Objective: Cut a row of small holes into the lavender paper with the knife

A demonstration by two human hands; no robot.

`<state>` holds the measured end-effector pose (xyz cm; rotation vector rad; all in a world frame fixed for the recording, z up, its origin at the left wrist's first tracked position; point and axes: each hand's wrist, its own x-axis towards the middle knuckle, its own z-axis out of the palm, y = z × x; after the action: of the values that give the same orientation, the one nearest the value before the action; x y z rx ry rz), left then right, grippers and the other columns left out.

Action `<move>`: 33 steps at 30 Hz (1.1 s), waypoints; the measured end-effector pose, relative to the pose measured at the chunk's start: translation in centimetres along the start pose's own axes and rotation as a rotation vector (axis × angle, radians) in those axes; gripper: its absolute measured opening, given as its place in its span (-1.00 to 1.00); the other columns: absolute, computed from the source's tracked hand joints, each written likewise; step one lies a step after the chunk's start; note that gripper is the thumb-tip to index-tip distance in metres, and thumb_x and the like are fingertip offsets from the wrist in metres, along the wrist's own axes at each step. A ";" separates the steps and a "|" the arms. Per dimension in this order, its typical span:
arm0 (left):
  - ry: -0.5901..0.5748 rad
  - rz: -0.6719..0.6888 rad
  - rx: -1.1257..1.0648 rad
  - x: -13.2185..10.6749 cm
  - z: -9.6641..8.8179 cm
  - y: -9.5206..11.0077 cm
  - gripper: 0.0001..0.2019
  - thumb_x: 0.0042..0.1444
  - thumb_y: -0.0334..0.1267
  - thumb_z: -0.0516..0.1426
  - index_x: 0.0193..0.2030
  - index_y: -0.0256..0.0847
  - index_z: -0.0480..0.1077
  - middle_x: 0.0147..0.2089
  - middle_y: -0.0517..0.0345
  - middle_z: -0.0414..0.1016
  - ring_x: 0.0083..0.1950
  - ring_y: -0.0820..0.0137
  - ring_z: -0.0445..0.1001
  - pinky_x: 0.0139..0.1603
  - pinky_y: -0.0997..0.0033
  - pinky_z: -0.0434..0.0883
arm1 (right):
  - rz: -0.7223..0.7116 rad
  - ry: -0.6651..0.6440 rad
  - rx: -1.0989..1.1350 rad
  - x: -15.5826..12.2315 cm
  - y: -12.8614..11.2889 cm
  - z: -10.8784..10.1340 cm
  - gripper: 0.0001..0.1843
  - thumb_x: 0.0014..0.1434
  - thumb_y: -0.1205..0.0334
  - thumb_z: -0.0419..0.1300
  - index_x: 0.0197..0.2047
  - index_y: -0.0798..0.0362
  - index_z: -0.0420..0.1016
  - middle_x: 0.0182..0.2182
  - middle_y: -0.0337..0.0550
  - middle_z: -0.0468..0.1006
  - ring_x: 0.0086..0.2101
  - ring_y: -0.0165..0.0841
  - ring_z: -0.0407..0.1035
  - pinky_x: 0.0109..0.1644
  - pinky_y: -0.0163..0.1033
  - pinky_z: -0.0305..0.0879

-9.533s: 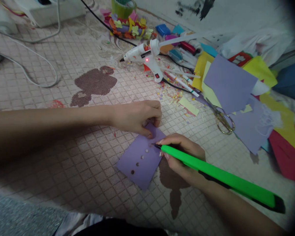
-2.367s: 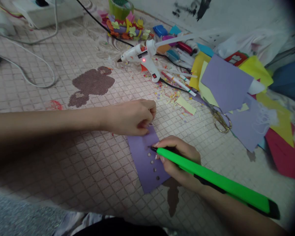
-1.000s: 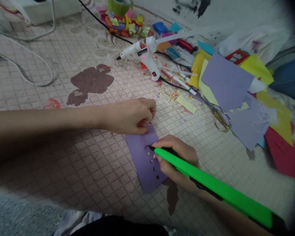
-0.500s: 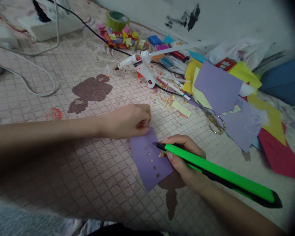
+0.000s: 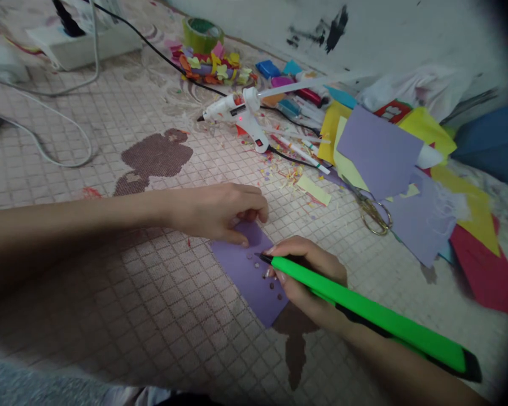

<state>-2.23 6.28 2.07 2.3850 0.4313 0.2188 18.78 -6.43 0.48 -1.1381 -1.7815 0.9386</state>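
A purple piece of paper [image 5: 246,285] lies at a slant on the quilted cloth, with a row of several small round holes along it. My left hand [image 5: 224,211] rests over its far end, thumb on the paper and fingers curled at the edge, holding it. In my right hand [image 5: 311,276] is a green utility knife [image 5: 364,304], gripped near its black front end like a pen. Its blade tip sits at the paper, close to the farthest hole. The right fingers partly cover the paper's right side.
Beyond the hands lies a white glue gun [image 5: 243,115] with a lit red light. Gold-handled scissors [image 5: 375,214] and coloured paper sheets [image 5: 381,149] are at right. A roll of green tape [image 5: 202,35] and a power strip [image 5: 80,45] with cables stand at the back.
The purple paper has turned, its near end swinging right. My left hand has loosened from a tight pinch, thumb now apart on the paper. The knife tip has moved slightly left and nearer.
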 end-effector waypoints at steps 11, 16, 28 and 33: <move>-0.066 0.076 -0.002 0.1 0.5 -0.5 -0.63 -0.03 -0.41 0.39 -0.06 -0.27 0.45 -0.14 0.11 0.42 -0.08 0.35 0.41 -0.02 0.41 0.33 | 0.038 -0.047 -0.034 -0.4 0.8 -0.1 -0.68 0.09 0.48 0.21 -0.10 0.00 0.51 -0.33 -0.28 0.61 -0.37 -0.46 0.52 -0.30 -0.34 0.44; -0.065 0.068 -0.006 0.2 0.4 -0.4 -0.65 -0.02 -0.43 0.37 -0.07 -0.26 0.45 -0.14 0.11 0.43 -0.08 0.35 0.41 -0.01 0.40 0.33 | 0.033 -0.043 -0.049 -0.1 0.6 0.1 -0.67 0.08 0.50 0.19 -0.11 0.00 0.51 -0.35 -0.27 0.61 -0.39 -0.43 0.52 -0.32 -0.31 0.44; -0.058 0.065 0.010 0.2 0.5 -0.4 -0.63 -0.05 -0.43 0.38 -0.08 -0.22 0.45 -0.14 0.13 0.44 -0.08 0.36 0.40 -0.01 0.42 0.32 | 0.049 -0.077 -0.109 -0.3 0.1 0.1 -0.74 0.14 0.43 0.20 -0.10 0.00 0.49 -0.33 -0.23 0.57 -0.38 -0.40 0.49 -0.31 -0.25 0.42; -0.065 0.056 0.007 0.3 0.5 -0.3 -0.64 -0.04 -0.41 0.38 -0.08 -0.25 0.46 -0.14 0.12 0.45 -0.08 0.36 0.41 -0.02 0.44 0.31 | 0.024 -0.079 -0.115 -0.2 -0.3 0.3 -0.77 0.14 0.42 0.19 -0.11 0.04 0.50 -0.35 -0.20 0.56 -0.37 -0.39 0.48 -0.32 -0.25 0.41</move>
<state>-1.95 6.34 1.50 2.4061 0.3356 0.1651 18.46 -6.71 0.57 -1.2117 -1.9101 0.9170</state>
